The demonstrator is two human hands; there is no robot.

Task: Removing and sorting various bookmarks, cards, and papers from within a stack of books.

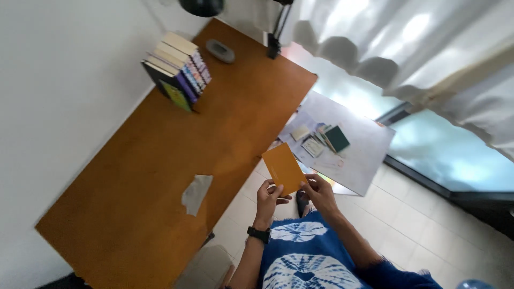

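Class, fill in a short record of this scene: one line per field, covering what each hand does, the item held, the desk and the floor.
Left hand: left hand grips the lower edge of the orange book
Right hand: right hand grips the same book
Desk: wooden desk bears a row of books, a grey cloth, a dark case
Floor: white sheet with small books

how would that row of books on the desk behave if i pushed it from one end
The row of books stands upright with no visible bookend, so it would probably topple sideways rather than slide. It looks heavy for its size. The wooden desk looks smooth, so a low push might shift it.
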